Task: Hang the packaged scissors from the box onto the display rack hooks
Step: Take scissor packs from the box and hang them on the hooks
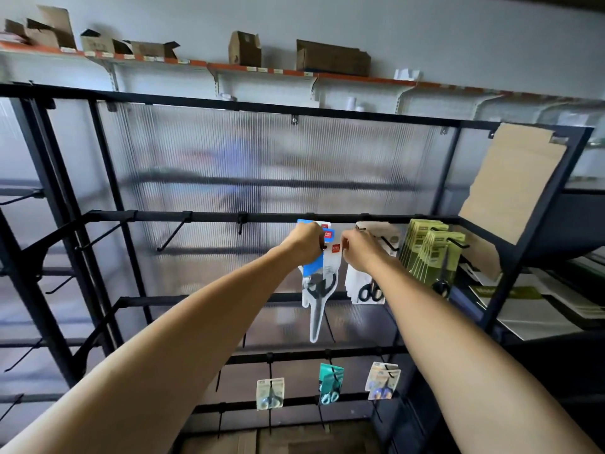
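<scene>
Head view: packaged scissors (315,283) upright, blade tips down, top pinched by left hand (304,245) and right hand (358,249).

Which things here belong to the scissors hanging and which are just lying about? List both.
Job: blue scissors pack, left hand, right hand, rack rail, empty hook.
Lying about: cardboard boxes on the wall shelf, brown card sheet, papers.

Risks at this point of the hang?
1. The left hand and right hand pinch only the top of the blue scissors pack; its hole may miss the hook, which the hands hide.
2. The right hand is close to the white scissors packs and may knock them.
</scene>
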Tool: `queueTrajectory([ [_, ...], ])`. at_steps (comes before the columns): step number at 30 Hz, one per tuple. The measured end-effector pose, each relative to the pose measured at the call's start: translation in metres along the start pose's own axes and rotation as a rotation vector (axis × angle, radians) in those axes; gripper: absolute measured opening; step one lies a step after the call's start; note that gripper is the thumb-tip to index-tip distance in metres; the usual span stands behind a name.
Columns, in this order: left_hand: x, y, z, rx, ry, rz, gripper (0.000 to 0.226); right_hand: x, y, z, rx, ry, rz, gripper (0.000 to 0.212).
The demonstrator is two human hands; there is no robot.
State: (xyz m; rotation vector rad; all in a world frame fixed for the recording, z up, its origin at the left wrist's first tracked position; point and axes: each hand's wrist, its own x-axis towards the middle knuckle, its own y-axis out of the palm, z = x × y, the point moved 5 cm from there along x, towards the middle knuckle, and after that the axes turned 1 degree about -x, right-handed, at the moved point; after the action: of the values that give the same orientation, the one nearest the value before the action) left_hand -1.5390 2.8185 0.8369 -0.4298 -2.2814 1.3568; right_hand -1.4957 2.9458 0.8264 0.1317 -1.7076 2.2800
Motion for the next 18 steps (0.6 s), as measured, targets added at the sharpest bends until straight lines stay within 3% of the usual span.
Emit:
queueTrajectory([
  [8,0.007,0.002,0.009,0.238,-0.070,-0.149,0.020,0.013,0.011,-0.009,0.014,0.082,0.015,0.013],
  [14,0.022,0.001,0.022,0.255,-0.126,-0.198,0.016,0.014,0.028,-0.017,0.031,0.115,0.053,0.022],
  [18,0.025,-0.003,0.031,0.235,-0.157,-0.208,0.014,0.006,0.031,-0.005,0.103,0.071,0.070,0.009],
])
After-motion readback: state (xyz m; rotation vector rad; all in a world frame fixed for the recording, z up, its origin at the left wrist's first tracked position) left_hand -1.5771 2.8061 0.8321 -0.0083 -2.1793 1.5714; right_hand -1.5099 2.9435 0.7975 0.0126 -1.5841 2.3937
